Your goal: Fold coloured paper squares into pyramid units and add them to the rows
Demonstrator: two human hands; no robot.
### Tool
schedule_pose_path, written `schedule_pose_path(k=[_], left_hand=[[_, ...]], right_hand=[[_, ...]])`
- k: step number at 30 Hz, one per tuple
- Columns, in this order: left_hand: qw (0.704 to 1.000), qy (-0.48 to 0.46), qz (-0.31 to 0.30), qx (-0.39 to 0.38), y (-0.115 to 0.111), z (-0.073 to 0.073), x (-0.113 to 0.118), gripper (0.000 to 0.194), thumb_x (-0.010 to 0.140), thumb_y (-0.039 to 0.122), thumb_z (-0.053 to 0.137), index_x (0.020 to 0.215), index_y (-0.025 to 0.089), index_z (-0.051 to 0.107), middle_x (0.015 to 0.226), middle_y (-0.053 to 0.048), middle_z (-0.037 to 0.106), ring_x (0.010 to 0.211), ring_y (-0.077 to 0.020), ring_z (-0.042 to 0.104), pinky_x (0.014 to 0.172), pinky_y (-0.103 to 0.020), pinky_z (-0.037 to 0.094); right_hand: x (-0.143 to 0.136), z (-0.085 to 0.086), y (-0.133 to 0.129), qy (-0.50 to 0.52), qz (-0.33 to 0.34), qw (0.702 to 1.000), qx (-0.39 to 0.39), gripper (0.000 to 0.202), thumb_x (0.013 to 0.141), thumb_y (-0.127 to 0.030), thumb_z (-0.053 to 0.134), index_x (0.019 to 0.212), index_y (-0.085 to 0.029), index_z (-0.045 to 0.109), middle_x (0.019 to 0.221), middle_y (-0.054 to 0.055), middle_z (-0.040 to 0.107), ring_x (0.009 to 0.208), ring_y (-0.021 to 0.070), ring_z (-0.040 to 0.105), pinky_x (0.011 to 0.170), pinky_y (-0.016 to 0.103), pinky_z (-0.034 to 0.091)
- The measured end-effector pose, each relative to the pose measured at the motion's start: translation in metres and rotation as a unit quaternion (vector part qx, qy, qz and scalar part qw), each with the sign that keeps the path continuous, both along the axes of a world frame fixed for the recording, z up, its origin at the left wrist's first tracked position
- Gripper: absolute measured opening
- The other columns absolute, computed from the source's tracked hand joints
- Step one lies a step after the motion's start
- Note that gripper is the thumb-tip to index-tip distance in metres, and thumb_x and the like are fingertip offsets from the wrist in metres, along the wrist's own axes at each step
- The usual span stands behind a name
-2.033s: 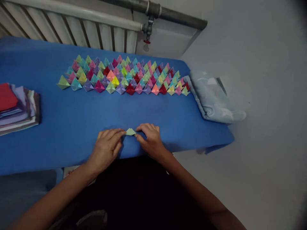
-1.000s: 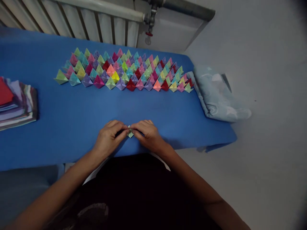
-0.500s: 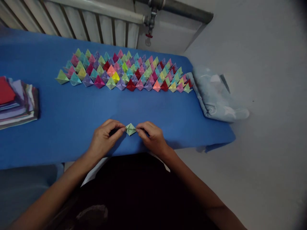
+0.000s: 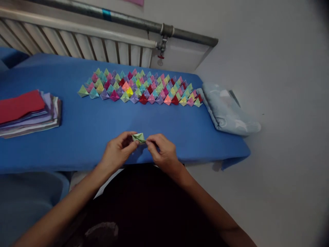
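Note:
Between my two hands, over the near part of the blue-covered table [image 4: 97,144], is a small light green folded paper [image 4: 139,138]. My left hand [image 4: 117,150] pinches its left side, with the thumb on its lower edge. At its right corner, the thumb and forefinger of my right hand [image 4: 163,151] are closed on the tip. Farther back stand rows of small folded paper boats [image 4: 143,99] in green, pink, blue, purple, red and yellow.
At the left lies a stack of coloured paper [image 4: 23,106], red on top. A folded grey-blue cloth [image 4: 228,109] rests at the table's right end. Behind are a white radiator [image 4: 97,48], a metal pipe [image 4: 133,21] and a red-handled valve [image 4: 161,56].
The view has shifted, showing more of the radiator and paper stack. The green paper is now tilted and its folds look more open, with my left fingers farther round its left side.

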State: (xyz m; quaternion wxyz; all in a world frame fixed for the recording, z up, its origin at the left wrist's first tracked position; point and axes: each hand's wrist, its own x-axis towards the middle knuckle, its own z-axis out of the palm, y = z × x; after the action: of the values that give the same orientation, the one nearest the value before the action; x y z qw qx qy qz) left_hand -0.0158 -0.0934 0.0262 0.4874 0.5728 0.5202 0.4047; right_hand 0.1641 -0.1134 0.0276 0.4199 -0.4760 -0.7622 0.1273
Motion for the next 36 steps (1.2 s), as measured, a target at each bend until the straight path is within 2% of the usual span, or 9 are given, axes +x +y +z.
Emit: schedule_pose_path(k=[6,9,14,20,25,31,36], left_hand=[[0.999,-0.015,0.029,-0.003,-0.013,0.015,0.011,0.048,0.075,0.043,0.062,0.113,0.014,0.067,0.078,-0.002,0.073,0.068,-0.0172,0.068,0.068,-0.030,0.055],[0.999,0.039,0.021,0.020,-0.015,0.017,0.016,0.047,0.076,0.039,0.056,0.115,0.014,0.068,0.071,-0.001,0.072,0.065,-0.0169,0.067,0.064,-0.028,0.052],[0.983,0.151,-0.029,0.103,-0.015,0.012,0.024,0.041,0.081,0.037,0.054,0.114,0.018,0.071,0.069,0.000,0.071,0.061,-0.0163,0.064,0.060,-0.026,0.049],[0.955,0.212,-0.100,0.181,-0.020,0.013,0.027,0.029,0.087,0.033,0.050,0.101,0.022,0.073,0.084,-0.002,0.076,0.069,-0.0164,0.066,0.065,-0.027,0.050],[0.950,0.216,-0.130,0.186,-0.022,0.011,0.022,0.028,0.090,0.031,0.045,0.086,0.022,0.071,0.077,-0.001,0.074,0.067,-0.0158,0.065,0.064,-0.026,0.048],[0.965,0.203,-0.088,0.142,-0.023,0.008,0.020,0.029,0.087,0.034,0.048,0.100,0.021,0.070,0.080,-0.002,0.074,0.066,-0.0157,0.066,0.062,-0.026,0.048],[0.964,0.201,-0.080,0.155,-0.024,0.013,0.020,0.022,0.087,0.034,0.049,0.083,0.021,0.067,0.070,0.001,0.070,0.061,-0.0137,0.061,0.061,-0.025,0.046]], right_hand=[[0.002,0.000,-0.023,0.014,-0.014,0.999,0.033,0.015,0.093,-0.018,0.051,0.084,-0.020,0.063,0.076,0.001,0.064,0.069,0.0125,0.058,0.069,0.024,0.045],[0.008,0.003,-0.033,0.033,-0.008,0.999,0.002,0.014,0.090,-0.018,0.052,0.081,-0.020,0.062,0.073,0.000,0.063,0.067,0.0120,0.057,0.067,0.024,0.045],[0.017,0.013,-0.034,0.160,-0.053,0.984,-0.066,0.007,0.089,-0.024,0.060,0.085,-0.020,0.064,0.080,0.000,0.064,0.069,0.0111,0.058,0.065,0.023,0.046],[0.012,0.007,-0.023,0.099,-0.032,0.987,-0.124,0.011,0.085,-0.018,0.062,0.093,-0.021,0.069,0.088,0.000,0.066,0.073,0.0107,0.057,0.069,0.023,0.045],[0.006,0.001,-0.022,0.048,-0.033,0.989,-0.139,0.015,0.087,-0.013,0.054,0.086,-0.019,0.067,0.079,0.000,0.065,0.070,0.0114,0.055,0.070,0.025,0.041],[0.002,0.002,-0.020,0.029,-0.034,0.985,-0.165,0.015,0.088,-0.016,0.054,0.080,-0.020,0.066,0.072,-0.001,0.063,0.064,0.0108,0.051,0.064,0.024,0.037],[0.000,0.000,-0.020,0.042,-0.039,0.985,-0.161,0.015,0.088,-0.017,0.053,0.079,-0.020,0.065,0.070,-0.002,0.062,0.063,0.0110,0.050,0.063,0.023,0.037]])
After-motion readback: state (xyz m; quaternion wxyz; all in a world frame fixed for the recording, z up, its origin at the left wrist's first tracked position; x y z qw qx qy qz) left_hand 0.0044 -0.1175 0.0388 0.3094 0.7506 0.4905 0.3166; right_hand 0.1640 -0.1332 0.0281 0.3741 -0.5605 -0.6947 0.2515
